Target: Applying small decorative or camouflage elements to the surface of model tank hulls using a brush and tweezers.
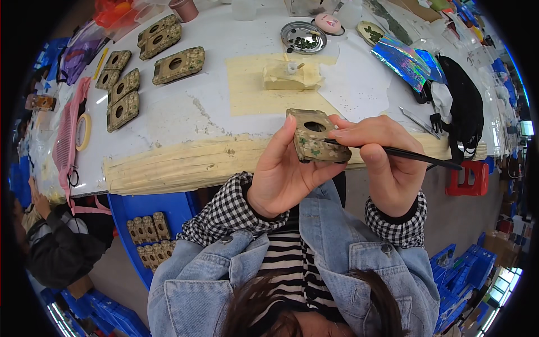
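Head view: a camouflage hull (306,150), blocky, with a round dark opening in its upper face, is mottled tan and brown with brighter green patches. It sits raised near the table's front edge, gripped between the thumb and fingers of the left hand (286,174). The right hand (397,173) pinches a slim black tool (418,155), its tip at the hull's face. A pink oval object (327,23) bears marks too small to read. Beside it, a round dish (292,33) holds dark green bits. The white table (216,98) has yellowish tape (196,164) along its front edge; similar hulls (192,59) lie at left. Beyond are a blue tray (174,206), a red stool (467,180) and another person (67,244).
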A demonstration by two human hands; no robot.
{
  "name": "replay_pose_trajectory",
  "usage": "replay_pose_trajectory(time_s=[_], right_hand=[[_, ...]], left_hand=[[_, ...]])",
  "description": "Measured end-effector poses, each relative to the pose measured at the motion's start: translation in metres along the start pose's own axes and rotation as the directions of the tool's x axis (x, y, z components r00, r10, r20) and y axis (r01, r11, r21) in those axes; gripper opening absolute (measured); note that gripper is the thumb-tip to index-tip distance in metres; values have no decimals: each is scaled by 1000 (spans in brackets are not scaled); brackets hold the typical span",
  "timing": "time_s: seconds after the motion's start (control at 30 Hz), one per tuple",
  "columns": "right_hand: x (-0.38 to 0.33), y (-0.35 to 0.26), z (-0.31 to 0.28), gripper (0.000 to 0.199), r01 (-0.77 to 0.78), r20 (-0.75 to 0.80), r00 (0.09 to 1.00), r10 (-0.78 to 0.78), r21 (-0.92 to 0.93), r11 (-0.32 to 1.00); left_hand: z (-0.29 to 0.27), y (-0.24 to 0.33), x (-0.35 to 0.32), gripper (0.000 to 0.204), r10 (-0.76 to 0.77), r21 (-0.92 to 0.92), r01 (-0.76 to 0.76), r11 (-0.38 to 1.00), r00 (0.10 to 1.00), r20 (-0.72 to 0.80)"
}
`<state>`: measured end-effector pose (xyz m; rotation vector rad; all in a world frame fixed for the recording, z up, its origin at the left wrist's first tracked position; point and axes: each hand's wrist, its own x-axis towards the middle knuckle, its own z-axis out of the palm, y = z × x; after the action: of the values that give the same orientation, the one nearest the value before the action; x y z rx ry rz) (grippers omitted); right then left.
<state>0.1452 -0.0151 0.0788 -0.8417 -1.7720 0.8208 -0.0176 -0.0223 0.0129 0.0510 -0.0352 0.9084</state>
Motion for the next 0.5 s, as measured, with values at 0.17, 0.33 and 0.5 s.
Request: replay_pose_trajectory(time_s=[0.17, 0.33, 0.5], right_hand=[[0, 0, 0, 14, 0, -1, 1000, 0, -6, 1000], [1, 0, 0, 14, 3, 6, 1000, -3, -11, 1000], [1, 0, 0, 14, 8, 13, 1000, -7, -21, 1000]], left_hand=[[-1, 0, 0, 50, 6, -10, -6, 1000, 1000, 14], [-1, 0, 1, 50, 7, -26, -6, 1000, 999, 36], [-3, 0, 0, 49, 0, -27, 1, 1000, 999, 39]])
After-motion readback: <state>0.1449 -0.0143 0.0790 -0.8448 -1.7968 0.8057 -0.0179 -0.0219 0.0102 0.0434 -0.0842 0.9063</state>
